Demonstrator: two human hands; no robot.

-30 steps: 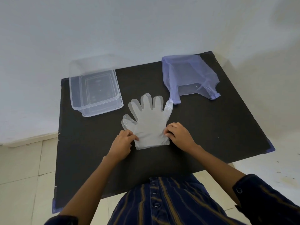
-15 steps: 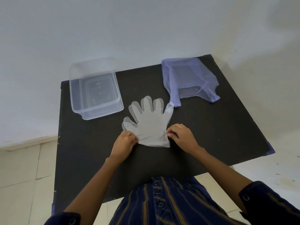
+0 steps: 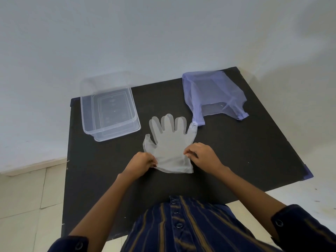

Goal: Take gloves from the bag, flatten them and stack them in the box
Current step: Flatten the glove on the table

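Observation:
A clear plastic glove [image 3: 171, 142] lies spread on the black table [image 3: 236, 151], fingers pointing away from me. My left hand [image 3: 140, 163] pinches its left cuff edge and my right hand [image 3: 201, 156] pinches its right edge; the cuff is slightly lifted and curled. The clear plastic box [image 3: 109, 113] stands at the back left with nothing visible inside. The pale purple bag [image 3: 212, 95] lies at the back right, one handle touching the glove's little finger.
A white wall rises right behind the table. Tiled floor shows to the left and right of the table. My striped shirt is at the table's near edge.
Both hands have closed their pinch on the glove's sides and the cuff end has lifted and crumpled a little. The glove has stayed in the same spot.

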